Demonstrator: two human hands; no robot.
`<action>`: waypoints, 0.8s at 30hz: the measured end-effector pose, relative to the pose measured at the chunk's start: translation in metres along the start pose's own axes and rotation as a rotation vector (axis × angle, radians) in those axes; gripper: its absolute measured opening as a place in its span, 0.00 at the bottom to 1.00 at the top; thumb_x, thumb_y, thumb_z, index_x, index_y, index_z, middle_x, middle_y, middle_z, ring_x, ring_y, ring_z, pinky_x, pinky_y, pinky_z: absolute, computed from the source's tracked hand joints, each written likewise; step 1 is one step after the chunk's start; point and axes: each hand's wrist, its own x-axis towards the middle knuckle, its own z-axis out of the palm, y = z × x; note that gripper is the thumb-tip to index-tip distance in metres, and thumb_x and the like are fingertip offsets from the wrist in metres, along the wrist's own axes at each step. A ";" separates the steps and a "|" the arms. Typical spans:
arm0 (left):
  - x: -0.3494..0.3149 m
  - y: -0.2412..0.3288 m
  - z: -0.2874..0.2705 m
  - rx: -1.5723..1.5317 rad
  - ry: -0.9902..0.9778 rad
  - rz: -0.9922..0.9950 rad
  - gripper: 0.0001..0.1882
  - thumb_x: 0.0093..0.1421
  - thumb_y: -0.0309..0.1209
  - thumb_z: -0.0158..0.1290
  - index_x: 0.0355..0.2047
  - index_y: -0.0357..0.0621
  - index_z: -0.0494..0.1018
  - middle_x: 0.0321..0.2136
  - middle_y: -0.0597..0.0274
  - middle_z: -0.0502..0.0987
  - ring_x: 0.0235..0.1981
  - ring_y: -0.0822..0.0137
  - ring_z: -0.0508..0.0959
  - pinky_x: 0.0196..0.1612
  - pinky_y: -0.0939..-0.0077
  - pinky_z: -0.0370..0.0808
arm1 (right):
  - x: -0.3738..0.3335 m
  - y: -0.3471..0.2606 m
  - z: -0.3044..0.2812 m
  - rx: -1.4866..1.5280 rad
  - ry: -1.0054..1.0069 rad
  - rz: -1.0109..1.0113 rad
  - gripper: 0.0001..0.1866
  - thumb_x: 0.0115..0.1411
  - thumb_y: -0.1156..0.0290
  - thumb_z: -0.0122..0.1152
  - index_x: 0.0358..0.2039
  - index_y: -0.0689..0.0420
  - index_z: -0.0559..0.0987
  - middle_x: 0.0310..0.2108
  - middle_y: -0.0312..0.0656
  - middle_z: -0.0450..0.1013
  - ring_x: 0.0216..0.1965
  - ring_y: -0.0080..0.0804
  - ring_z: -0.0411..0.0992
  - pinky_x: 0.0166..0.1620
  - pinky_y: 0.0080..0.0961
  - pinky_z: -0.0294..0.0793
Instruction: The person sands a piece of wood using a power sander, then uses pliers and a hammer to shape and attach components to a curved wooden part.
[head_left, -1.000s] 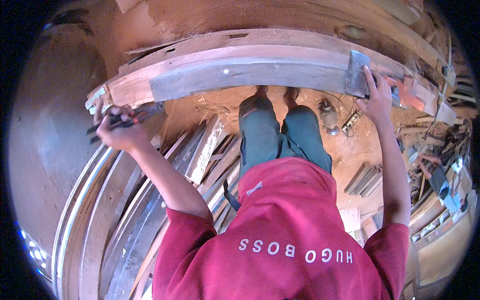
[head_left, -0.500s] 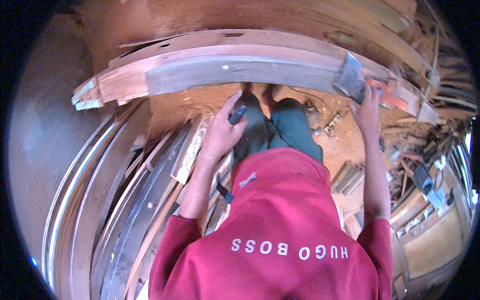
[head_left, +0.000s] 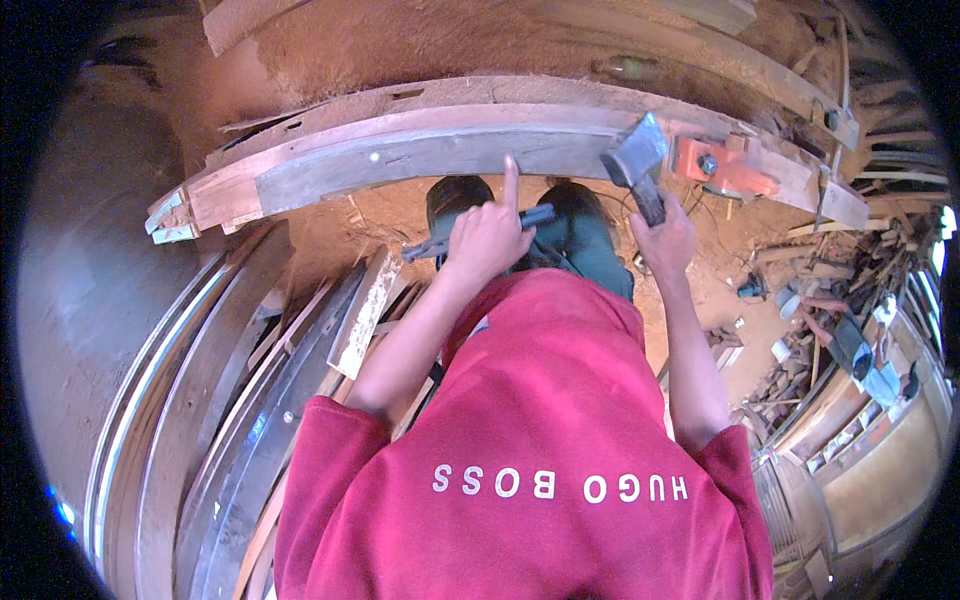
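My right hand is closed round the dark handle of a hatchet. Its metal head is raised over the front edge of a long wooden beam. In my left hand lies a long, dark, chisel-like tool, sticking out on both sides of the fist. The index finger of that hand stretches forward, its tip over the grey face of the beam; whether it touches, I cannot tell. An orange-red fitting with a dark bolt sits at the right part of the beam.
Planks and metal-edged boards lean in a row on the left. Wood scraps are heaped at the right. A pale panel stands at the lower right, and more timber lies beyond the beam.
My right hand has drawn the hatchet left, away from the orange-red fitting. My left hand has shifted right with the chisel-like tool and now extends its index finger. The view has shifted slightly.
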 end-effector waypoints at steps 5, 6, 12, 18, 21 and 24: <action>-0.035 0.033 0.001 -0.102 -0.027 0.030 0.20 0.55 0.42 0.59 0.46 0.48 0.77 0.31 0.42 0.82 0.36 0.41 0.81 0.44 0.47 0.78 | 0.005 0.071 -0.039 0.210 0.225 -0.015 0.23 0.47 0.62 0.69 0.45 0.55 0.79 0.33 0.50 0.78 0.33 0.50 0.78 0.38 0.42 0.76; -0.032 0.037 0.006 -0.090 -0.014 0.022 0.20 0.55 0.42 0.59 0.46 0.48 0.77 0.31 0.42 0.82 0.36 0.41 0.81 0.44 0.47 0.78 | 0.012 0.089 -0.050 0.229 0.318 -0.037 0.22 0.48 0.64 0.70 0.44 0.56 0.79 0.33 0.49 0.78 0.33 0.48 0.78 0.38 0.40 0.76; -0.018 0.125 0.029 0.073 -0.086 -0.048 0.19 0.55 0.42 0.58 0.43 0.44 0.73 0.31 0.41 0.81 0.38 0.39 0.81 0.43 0.46 0.77 | 0.070 0.235 -0.117 0.345 0.465 0.156 0.23 0.51 0.62 0.70 0.46 0.59 0.80 0.32 0.48 0.78 0.30 0.41 0.76 0.38 0.37 0.75; 0.018 0.283 0.017 0.094 -0.028 0.171 0.23 0.52 0.40 0.57 0.43 0.41 0.65 0.35 0.41 0.78 0.37 0.36 0.78 0.42 0.42 0.74 | 0.137 0.401 -0.124 0.052 0.276 0.362 0.28 0.52 0.55 0.68 0.50 0.57 0.79 0.33 0.55 0.80 0.34 0.50 0.79 0.39 0.43 0.77; 0.050 0.369 0.014 0.143 -0.088 0.376 0.23 0.51 0.38 0.59 0.43 0.41 0.65 0.40 0.43 0.74 0.43 0.38 0.75 0.48 0.46 0.72 | 0.153 0.462 -0.098 0.123 0.253 0.368 0.27 0.51 0.54 0.70 0.50 0.52 0.80 0.36 0.55 0.80 0.39 0.53 0.79 0.40 0.46 0.77; 0.090 0.441 0.044 0.305 -0.017 0.878 0.22 0.51 0.36 0.60 0.43 0.42 0.66 0.42 0.47 0.71 0.50 0.43 0.72 0.53 0.52 0.68 | 0.167 0.487 -0.078 0.089 0.183 0.435 0.29 0.48 0.54 0.72 0.50 0.53 0.80 0.37 0.54 0.80 0.40 0.51 0.80 0.43 0.45 0.78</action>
